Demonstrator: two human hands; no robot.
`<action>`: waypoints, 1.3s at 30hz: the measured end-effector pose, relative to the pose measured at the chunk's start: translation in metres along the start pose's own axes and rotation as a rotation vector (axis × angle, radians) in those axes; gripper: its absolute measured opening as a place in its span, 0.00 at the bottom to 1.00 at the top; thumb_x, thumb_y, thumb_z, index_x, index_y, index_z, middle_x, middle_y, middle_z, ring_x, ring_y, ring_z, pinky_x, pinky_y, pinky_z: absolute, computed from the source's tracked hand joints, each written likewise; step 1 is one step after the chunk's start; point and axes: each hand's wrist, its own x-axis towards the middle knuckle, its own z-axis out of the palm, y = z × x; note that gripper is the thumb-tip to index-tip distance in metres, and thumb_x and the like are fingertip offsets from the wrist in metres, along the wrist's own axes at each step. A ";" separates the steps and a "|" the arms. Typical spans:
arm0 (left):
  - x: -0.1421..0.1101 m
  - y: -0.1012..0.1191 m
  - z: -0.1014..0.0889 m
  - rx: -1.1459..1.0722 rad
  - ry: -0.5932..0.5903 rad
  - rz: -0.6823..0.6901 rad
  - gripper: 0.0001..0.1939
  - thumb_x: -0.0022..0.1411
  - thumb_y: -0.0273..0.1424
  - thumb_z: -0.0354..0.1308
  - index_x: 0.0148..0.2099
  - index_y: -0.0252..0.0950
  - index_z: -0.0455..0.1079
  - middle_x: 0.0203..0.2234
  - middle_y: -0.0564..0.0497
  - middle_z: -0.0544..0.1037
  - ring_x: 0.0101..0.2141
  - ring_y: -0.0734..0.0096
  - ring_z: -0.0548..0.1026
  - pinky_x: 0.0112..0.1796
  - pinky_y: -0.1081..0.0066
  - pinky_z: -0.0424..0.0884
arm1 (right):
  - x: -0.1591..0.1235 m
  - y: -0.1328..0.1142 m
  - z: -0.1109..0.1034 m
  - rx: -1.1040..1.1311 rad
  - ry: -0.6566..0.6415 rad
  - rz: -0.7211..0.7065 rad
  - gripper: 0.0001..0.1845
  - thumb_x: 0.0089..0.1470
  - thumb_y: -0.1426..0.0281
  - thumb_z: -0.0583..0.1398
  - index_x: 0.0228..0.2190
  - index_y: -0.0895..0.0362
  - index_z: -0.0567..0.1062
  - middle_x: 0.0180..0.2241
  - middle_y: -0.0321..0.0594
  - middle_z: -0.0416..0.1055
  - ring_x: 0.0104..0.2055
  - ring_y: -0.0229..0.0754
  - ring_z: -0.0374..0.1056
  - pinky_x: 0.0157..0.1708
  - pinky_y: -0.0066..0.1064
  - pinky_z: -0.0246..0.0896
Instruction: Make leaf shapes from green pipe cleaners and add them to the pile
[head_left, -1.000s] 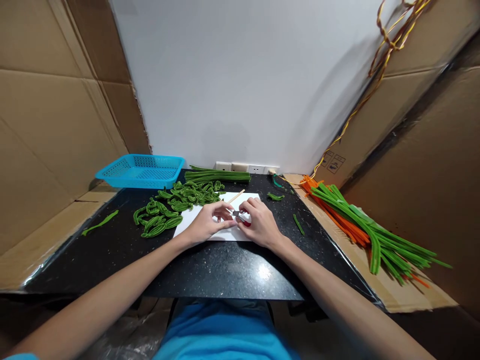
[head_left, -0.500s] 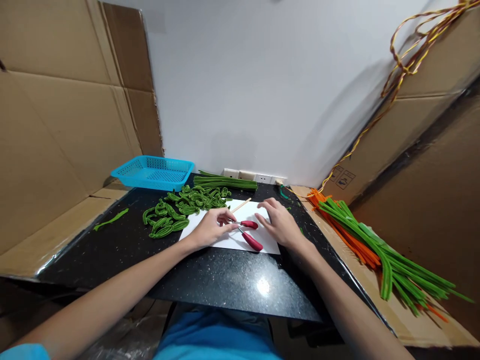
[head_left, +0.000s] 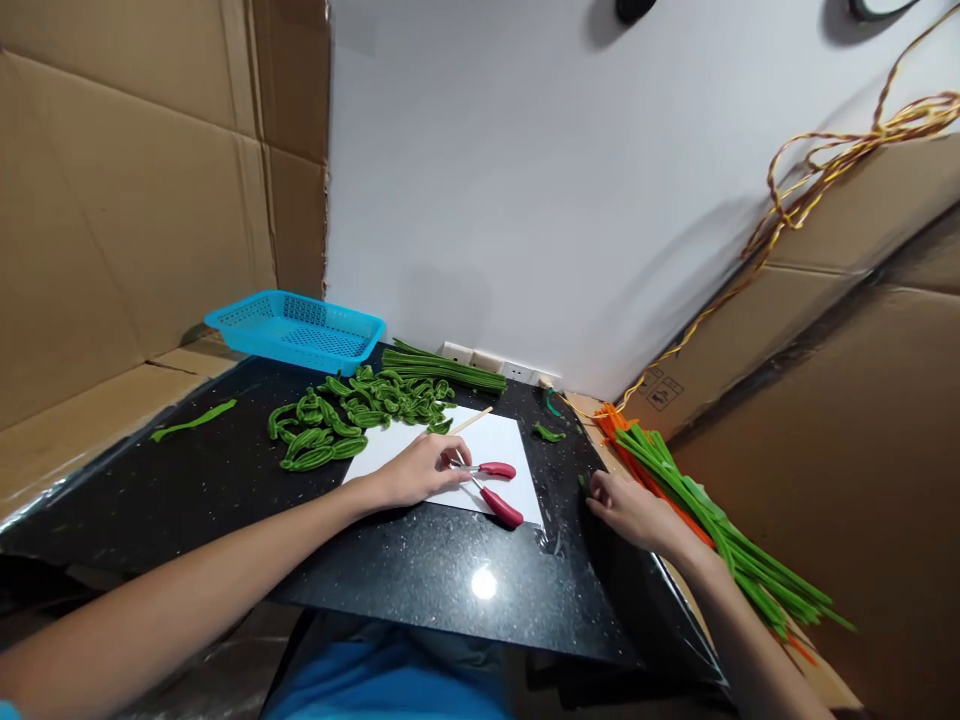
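Observation:
On a white sheet of paper [head_left: 390,440], my left hand [head_left: 427,468] rests with fingers curled together by the jaws of red-handled pliers [head_left: 499,505]. Anything between those fingertips is hidden. A thin pale wooden stick [head_left: 471,421] lies just beyond that hand. Right of the paper, my right hand [head_left: 630,508] has its fingertips closed at a short dark green piece [head_left: 583,484] near the table's right side. Left of the paper is a pile of looped green pipe-cleaner shapes [head_left: 330,420]. Behind it lies a bundle of straight green pipe cleaners [head_left: 442,367].
A blue basket [head_left: 300,335] stands at the back left. Bright green [head_left: 720,530] and orange pipe cleaners [head_left: 616,428] lie on cardboard at right. A curled green scrap [head_left: 549,433] and a green strip [head_left: 193,420] are on the black table [head_left: 420,560]. Sockets [head_left: 517,371] line the wall.
My right hand has moved right, off the paper, to the short green piece, and its fingers have closed. My left hand stays by the pliers. The view has shifted slightly.

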 end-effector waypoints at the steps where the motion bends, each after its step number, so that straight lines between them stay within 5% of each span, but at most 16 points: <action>1: 0.000 0.001 0.000 0.003 -0.011 0.002 0.11 0.63 0.38 0.63 0.42 0.36 0.77 0.31 0.50 0.78 0.33 0.65 0.73 0.34 0.70 0.64 | 0.001 -0.003 0.001 -0.014 -0.002 0.004 0.03 0.59 0.73 0.58 0.32 0.55 0.73 0.34 0.42 0.76 0.35 0.43 0.72 0.30 0.29 0.52; 7: -0.002 -0.004 0.002 0.073 0.014 0.009 0.12 0.65 0.39 0.61 0.43 0.36 0.77 0.34 0.48 0.80 0.35 0.63 0.74 0.37 0.69 0.66 | 0.021 -0.047 -0.015 0.169 0.128 -0.038 0.05 0.53 0.76 0.58 0.28 0.55 0.68 0.26 0.37 0.73 0.27 0.40 0.69 0.27 0.29 0.52; 13: 0.003 -0.007 0.003 0.022 0.023 0.001 0.09 0.62 0.37 0.64 0.40 0.36 0.79 0.34 0.48 0.81 0.36 0.62 0.75 0.38 0.68 0.66 | 0.048 -0.111 -0.027 0.716 0.185 -0.519 0.04 0.58 0.70 0.58 0.35 0.55 0.73 0.24 0.32 0.71 0.25 0.39 0.70 0.26 0.28 0.62; 16: 0.007 -0.007 0.000 -0.042 0.067 -0.058 0.10 0.60 0.36 0.66 0.40 0.35 0.79 0.34 0.48 0.81 0.34 0.64 0.74 0.37 0.69 0.66 | 0.059 -0.132 -0.018 0.866 0.287 -0.577 0.07 0.60 0.69 0.57 0.38 0.57 0.75 0.26 0.35 0.73 0.26 0.39 0.71 0.27 0.28 0.66; 20: 0.008 -0.006 -0.002 -0.040 0.081 -0.058 0.09 0.61 0.33 0.65 0.42 0.35 0.78 0.37 0.48 0.81 0.36 0.64 0.74 0.39 0.69 0.67 | 0.063 -0.134 0.004 0.866 0.428 -0.579 0.09 0.59 0.69 0.57 0.37 0.57 0.78 0.34 0.41 0.79 0.34 0.42 0.76 0.33 0.31 0.72; 29: 0.003 -0.003 -0.001 0.240 0.011 0.013 0.07 0.65 0.36 0.65 0.42 0.38 0.78 0.42 0.47 0.77 0.44 0.58 0.74 0.49 0.62 0.64 | 0.051 -0.136 0.006 0.951 0.417 -0.606 0.11 0.61 0.66 0.63 0.40 0.55 0.84 0.41 0.42 0.83 0.42 0.47 0.80 0.43 0.37 0.77; 35: 0.003 -0.003 -0.002 0.250 -0.023 0.035 0.10 0.63 0.38 0.66 0.43 0.39 0.79 0.42 0.46 0.76 0.45 0.57 0.74 0.48 0.62 0.66 | 0.048 -0.144 0.011 1.185 0.183 -0.662 0.17 0.67 0.61 0.57 0.46 0.56 0.82 0.43 0.45 0.82 0.45 0.48 0.80 0.38 0.36 0.79; 39: 0.004 -0.002 -0.002 0.182 0.001 0.060 0.08 0.63 0.33 0.64 0.45 0.39 0.79 0.41 0.47 0.78 0.44 0.59 0.75 0.48 0.64 0.67 | 0.046 -0.145 0.011 1.044 0.264 -0.679 0.16 0.68 0.64 0.57 0.46 0.55 0.82 0.45 0.44 0.82 0.46 0.48 0.79 0.45 0.38 0.76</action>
